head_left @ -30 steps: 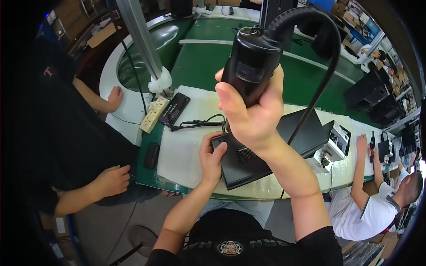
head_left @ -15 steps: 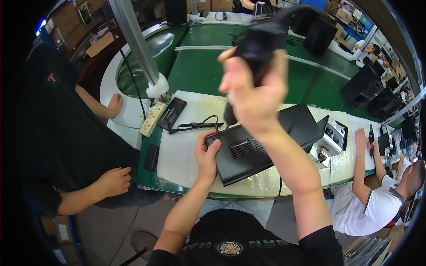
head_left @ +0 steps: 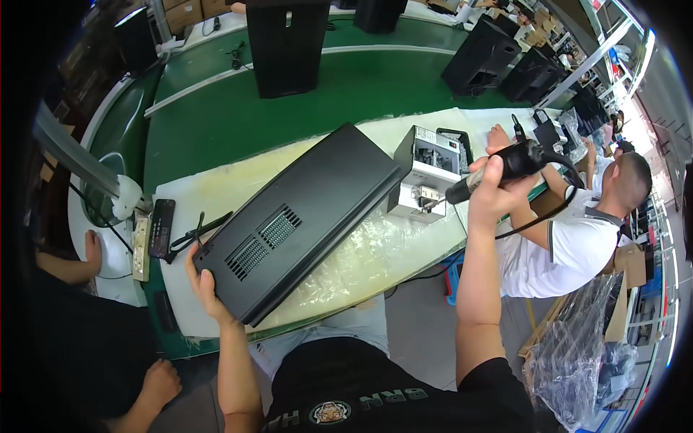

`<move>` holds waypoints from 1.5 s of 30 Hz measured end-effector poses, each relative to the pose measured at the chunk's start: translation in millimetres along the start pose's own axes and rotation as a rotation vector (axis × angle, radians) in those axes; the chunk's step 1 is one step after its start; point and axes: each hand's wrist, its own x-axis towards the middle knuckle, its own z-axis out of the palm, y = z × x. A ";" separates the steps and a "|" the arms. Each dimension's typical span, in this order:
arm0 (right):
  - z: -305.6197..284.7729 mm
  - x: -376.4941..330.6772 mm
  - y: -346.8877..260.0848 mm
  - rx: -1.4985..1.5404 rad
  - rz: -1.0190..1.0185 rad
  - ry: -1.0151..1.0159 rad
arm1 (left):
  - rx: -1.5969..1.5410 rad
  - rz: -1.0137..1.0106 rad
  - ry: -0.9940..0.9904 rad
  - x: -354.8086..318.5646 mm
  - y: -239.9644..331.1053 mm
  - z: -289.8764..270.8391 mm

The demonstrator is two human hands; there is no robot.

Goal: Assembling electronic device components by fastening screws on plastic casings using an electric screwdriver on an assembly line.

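A long black metal case [head_left: 325, 195] with two slotted vent patches lies aslant on the covered bench. My left hand [head_left: 207, 289] grips its near left corner, thumb on top and fingers round the edge. Out to the right, my right hand [head_left: 492, 198] is wrapped round a black corded electric screwdriver [head_left: 514, 160]. Its bit points left, at the front of a small white screw feeder [head_left: 410, 184] with an open top. Whether the bit touches a screw there is too small to tell. Beside the case's left end lies a black cable [head_left: 189, 237].
A cream power strip [head_left: 141, 249] and a black phone-like device [head_left: 162, 227] lie at the left, near a metal post [head_left: 79, 155]. Black speaker cabinets [head_left: 286, 47] stand on the green belt [head_left: 216, 108]. A co-worker in white [head_left: 588, 231] sits at the right; another person's arm is left.
My right hand has brought the screwdriver from above the case's left end to the screw feeder. My left hand still holds the case's corner. The view has swung right.
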 end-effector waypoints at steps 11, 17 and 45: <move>17.2 -43.2 6.3 0.097 0.354 -0.047 | 0.170 0.042 0.063 -4.8 -0.2 -7.9; 90.8 -12.0 -125.9 0.435 0.146 -0.226 | 0.037 -0.015 0.039 -1.2 3.6 -3.7; 277.6 -99.0 -196.1 0.839 0.060 -0.618 | -0.086 -0.044 0.004 -2.2 9.4 -5.9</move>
